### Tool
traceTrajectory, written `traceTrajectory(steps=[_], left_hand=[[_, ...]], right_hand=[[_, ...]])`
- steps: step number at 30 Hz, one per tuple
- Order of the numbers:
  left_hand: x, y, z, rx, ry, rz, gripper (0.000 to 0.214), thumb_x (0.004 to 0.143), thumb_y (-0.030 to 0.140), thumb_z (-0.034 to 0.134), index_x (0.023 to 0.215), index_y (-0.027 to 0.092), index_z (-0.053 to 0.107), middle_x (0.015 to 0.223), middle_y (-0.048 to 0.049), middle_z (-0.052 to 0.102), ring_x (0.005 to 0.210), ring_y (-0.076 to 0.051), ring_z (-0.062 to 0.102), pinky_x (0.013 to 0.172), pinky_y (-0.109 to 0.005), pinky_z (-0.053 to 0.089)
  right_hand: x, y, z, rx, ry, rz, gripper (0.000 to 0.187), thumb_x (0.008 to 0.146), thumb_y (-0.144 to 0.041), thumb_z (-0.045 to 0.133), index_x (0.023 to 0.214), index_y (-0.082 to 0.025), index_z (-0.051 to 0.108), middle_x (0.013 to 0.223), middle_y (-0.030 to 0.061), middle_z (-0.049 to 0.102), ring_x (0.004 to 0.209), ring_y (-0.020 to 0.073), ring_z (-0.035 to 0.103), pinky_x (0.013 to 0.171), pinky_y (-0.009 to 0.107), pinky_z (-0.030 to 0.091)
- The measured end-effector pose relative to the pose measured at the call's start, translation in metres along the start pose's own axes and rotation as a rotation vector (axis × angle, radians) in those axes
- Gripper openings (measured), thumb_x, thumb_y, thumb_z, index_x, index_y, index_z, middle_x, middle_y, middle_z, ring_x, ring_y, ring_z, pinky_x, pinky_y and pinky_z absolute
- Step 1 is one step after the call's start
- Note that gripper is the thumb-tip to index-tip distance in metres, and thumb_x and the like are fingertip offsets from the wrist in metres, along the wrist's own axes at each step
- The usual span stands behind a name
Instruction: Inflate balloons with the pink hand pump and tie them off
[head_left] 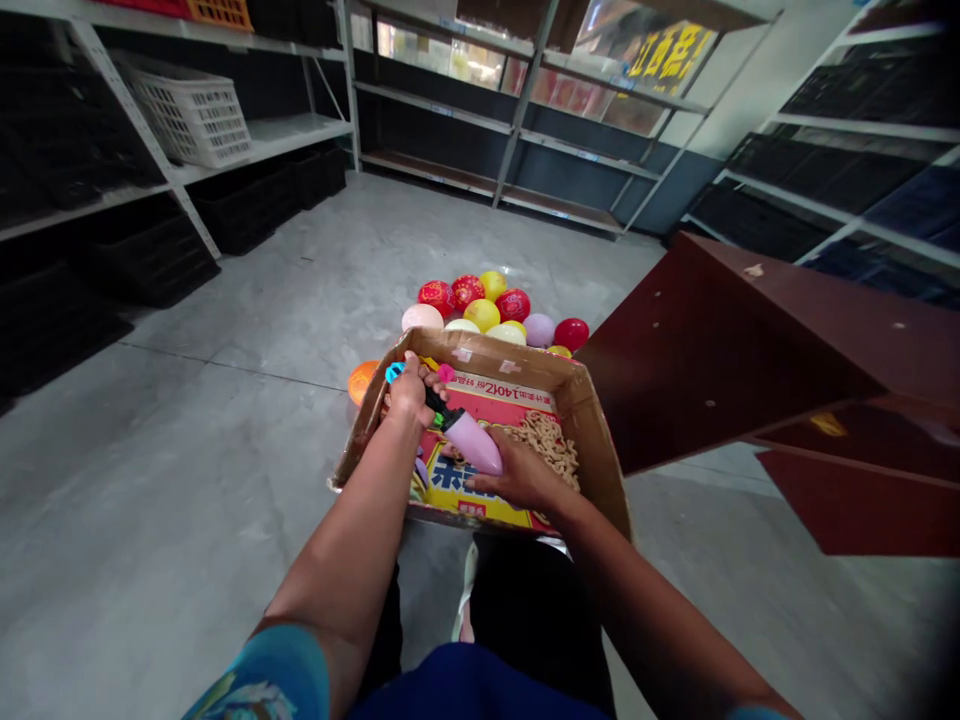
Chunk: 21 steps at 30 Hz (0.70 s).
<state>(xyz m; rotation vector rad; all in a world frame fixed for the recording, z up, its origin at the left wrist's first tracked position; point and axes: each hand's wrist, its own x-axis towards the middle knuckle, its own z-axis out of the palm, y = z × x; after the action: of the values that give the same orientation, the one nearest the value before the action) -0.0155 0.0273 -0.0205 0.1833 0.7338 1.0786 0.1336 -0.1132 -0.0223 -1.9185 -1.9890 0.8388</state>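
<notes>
My left hand (409,392) is closed around a hand pump, whose black nozzle end (450,416) points toward my right hand. Blue plastic (394,372) shows beside my left fingers. A partly inflated lilac balloon (474,444) sits on the nozzle. My right hand (517,472) curls its fingers around the balloon's rounded far end. Both hands are over an open cardboard box (600,440) with a red and yellow printed bottom. Tan loose bands or uninflated balloons (551,445) lie heaped at its right side. A pink piece (446,373) shows near my left fingers.
Several inflated balloons (481,316) in red, yellow, white and lilac rest on the floor behind the box. An orange balloon (362,381) lies left of it. Dark red panelled furniture (720,350) stands close on the right. Metal shelves (517,120) and a white basket (196,112) are farther back.
</notes>
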Motion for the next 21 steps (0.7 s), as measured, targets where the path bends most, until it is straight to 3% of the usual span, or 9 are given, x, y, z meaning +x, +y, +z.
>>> traceTrajectory(steps=[7,10,12,17,21], left_hand=[[-0.006,0.012,0.004,0.014,-0.047,0.167,0.037,0.087,0.043,0.05,0.063,0.02,0.036,0.044,0.0064,0.033,0.033,-0.008,0.035,0.034,-0.021,0.033],[-0.005,0.012,0.002,0.076,-0.069,0.245,0.015,0.085,0.031,0.052,0.08,0.017,0.051,0.049,0.0042,0.044,0.035,-0.008,0.04,0.035,-0.02,0.033],[-0.005,0.011,0.002,0.086,-0.055,0.28,0.013,0.08,0.023,0.054,0.091,0.016,0.053,0.054,0.0027,0.05,0.035,-0.008,0.04,0.034,-0.02,0.032],[-0.009,0.006,0.007,0.099,-0.068,0.259,0.023,0.07,0.014,0.053,0.093,0.015,0.053,0.064,-0.0018,0.06,0.035,-0.006,0.039,0.035,-0.02,0.032],[-0.01,0.0,0.01,0.143,-0.119,0.234,0.022,0.066,0.013,0.05,0.087,0.012,0.056,0.066,-0.004,0.062,0.036,-0.006,0.038,0.035,-0.021,0.031]], right_hand=[[-0.023,0.021,-0.001,0.046,0.0,0.051,0.044,0.069,-0.033,0.069,0.109,-0.019,0.056,0.094,0.0043,0.067,0.079,0.0189,0.06,0.066,0.025,0.039],[-0.034,0.032,0.0,0.07,0.027,0.071,0.039,0.07,-0.033,0.067,0.105,-0.02,0.057,0.09,0.0023,0.066,0.076,0.0184,0.06,0.065,0.025,0.039],[-0.039,0.038,0.003,0.083,0.027,0.095,0.037,0.071,-0.034,0.066,0.104,-0.02,0.057,0.088,0.0016,0.066,0.074,0.0181,0.06,0.063,0.025,0.039],[-0.038,0.041,0.017,0.056,0.086,0.136,0.033,0.07,-0.035,0.066,0.098,-0.019,0.058,0.084,0.0031,0.067,0.072,0.0184,0.06,0.061,0.025,0.039],[-0.024,0.024,0.021,0.112,0.112,0.131,0.045,0.071,-0.033,0.066,0.113,-0.021,0.056,0.093,0.0046,0.068,0.077,0.0204,0.062,0.063,0.026,0.04]])
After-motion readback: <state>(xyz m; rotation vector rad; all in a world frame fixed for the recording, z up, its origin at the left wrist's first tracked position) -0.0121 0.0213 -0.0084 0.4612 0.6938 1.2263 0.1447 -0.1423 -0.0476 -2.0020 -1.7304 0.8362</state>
